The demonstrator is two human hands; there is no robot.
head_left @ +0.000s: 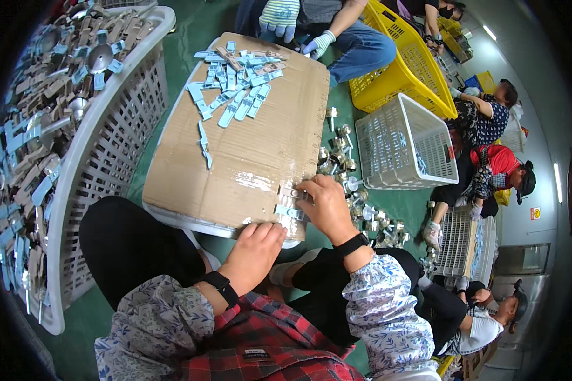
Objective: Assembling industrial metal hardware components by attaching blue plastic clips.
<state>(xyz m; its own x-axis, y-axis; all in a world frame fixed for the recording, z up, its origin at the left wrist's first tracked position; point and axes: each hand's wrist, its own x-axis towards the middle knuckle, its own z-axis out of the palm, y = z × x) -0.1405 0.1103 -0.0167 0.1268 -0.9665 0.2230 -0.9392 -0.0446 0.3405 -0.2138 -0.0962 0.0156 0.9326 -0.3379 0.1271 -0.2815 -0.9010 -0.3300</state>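
Observation:
A large cardboard sheet (197, 181) spreads out before me. My right hand (327, 204) is at its near right corner, thumb and fingers bent around the end of a beige plastic clip (288, 192). Just below that piece lies a light-blue plastic clip (288, 211), close to my thumb. My left hand (254, 249) lies over the near edge with its fingers side by side, and no object shows in it. Toward the far side is a loose pile of blue and beige clips (235, 76). One blue clip (204, 145) lies apart from them.
On the left stands a grey basket (117, 120) heaped with clips and metal parts. Metal-and-plastic pieces (368, 213) lie on the floor to the right, below a white crate (394, 143) and a yellow crate (400, 70). Opposite me sits a person with gloved hands (279, 19); others work at the right.

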